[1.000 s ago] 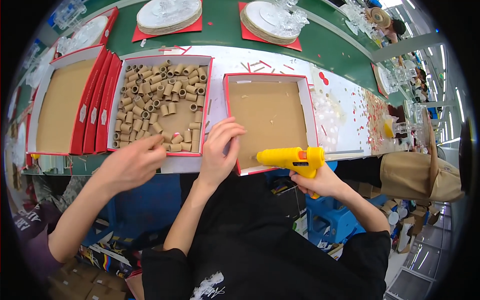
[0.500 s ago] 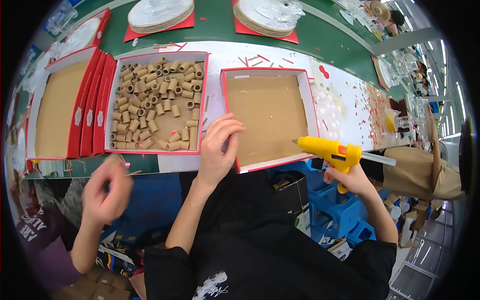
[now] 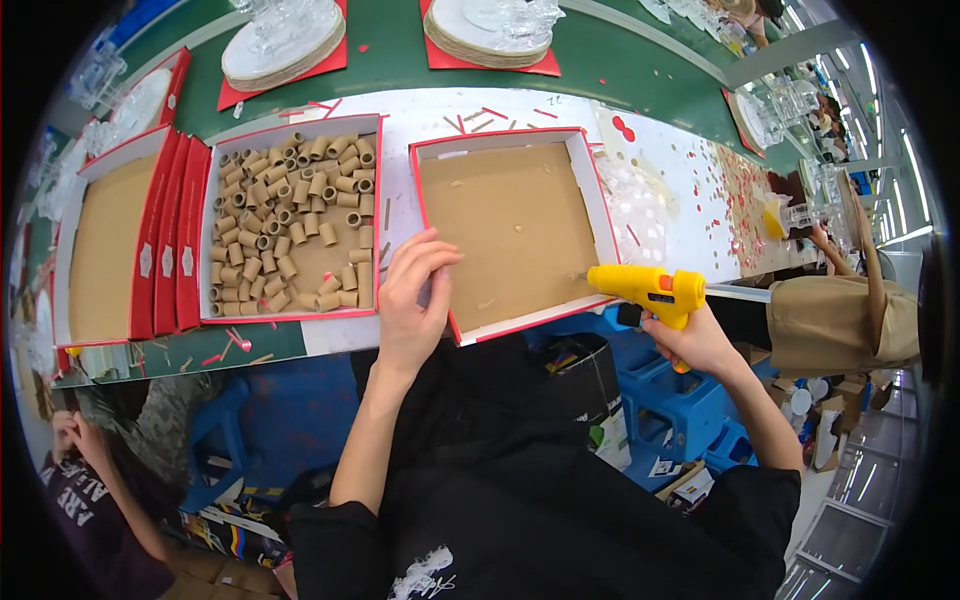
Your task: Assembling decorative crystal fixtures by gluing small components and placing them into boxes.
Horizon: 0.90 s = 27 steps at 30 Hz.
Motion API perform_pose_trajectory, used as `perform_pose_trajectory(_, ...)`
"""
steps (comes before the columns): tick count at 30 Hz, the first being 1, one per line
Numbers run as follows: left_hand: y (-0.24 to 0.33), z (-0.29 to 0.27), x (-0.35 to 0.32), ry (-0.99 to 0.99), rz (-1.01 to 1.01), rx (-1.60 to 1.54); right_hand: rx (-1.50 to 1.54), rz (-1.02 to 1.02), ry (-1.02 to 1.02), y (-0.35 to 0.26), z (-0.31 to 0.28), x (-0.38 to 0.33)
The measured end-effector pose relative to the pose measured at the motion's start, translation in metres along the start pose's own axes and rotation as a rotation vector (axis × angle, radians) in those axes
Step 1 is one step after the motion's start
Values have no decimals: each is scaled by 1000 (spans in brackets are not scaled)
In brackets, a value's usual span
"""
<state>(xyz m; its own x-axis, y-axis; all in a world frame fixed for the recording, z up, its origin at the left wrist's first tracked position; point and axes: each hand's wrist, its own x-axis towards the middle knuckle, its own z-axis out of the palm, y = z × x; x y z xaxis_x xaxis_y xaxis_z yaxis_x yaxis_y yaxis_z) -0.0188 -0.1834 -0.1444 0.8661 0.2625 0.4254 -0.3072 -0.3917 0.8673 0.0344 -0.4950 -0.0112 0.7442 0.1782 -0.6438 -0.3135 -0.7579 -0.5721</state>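
Head view: a shallow red-edged box (image 3: 510, 225) with a brown floor is seen lying on the white tabletop (image 3: 660, 150), directly before the person. Its near left corner is held by the left hand (image 3: 410, 300): the fingers (image 3: 432, 258) are curled over the left wall, and the palm is laid on the tabletop between this box and the next one. The grip is thus closed lightly on the box wall.

A yellow glue gun (image 3: 648, 290) is held in the right hand (image 3: 690, 340), whose grip is closed around the handle. The gun is kept level, just outside the box's near right corner, with its nozzle pointed left over the right wall toward the brown floor. Whether the nozzle touches the box cannot be told.

Left of the held box, a second red-edged box (image 3: 290, 225) is filled with short cardboard tubes (image 3: 275, 235), heaped loosely. Further left, several red boxes (image 3: 165, 235) are stood on edge, side by side, against an open box (image 3: 100, 245) with a bare brown floor.

Beyond the boxes, two stacks of round plates (image 3: 285, 45) are set on red mats upon the green part of the tabletop. Red scraps (image 3: 740, 190) are scattered across the white surface at the right. Another person's hand (image 3: 75, 435) is seen at the lower left, well apart from the boxes.
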Motion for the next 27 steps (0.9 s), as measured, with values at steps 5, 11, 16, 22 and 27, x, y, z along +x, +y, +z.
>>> perform_pose_trajectory(5, 4, 2, -9, 25, 30, 113, 386, -187, -44, 19, -25, 13)
perform_pose_trajectory(11, 55, -43, 39, -100, 160, 165, 266, -113, 497, 71, -93, 94)
perform_pose_trajectory(16, 19, -94, 215, 279, 100, 217, -271, -527, 751, 154, -92, 112)
perform_pose_trajectory(22, -141, -252, 337, 576, -161, 569, -35, -675, 1020, 150, -47, 154)
perform_pose_trajectory(27, -135, -177, 354, 505, -159, 558, 0, -644, 1089, 168, -51, 135)
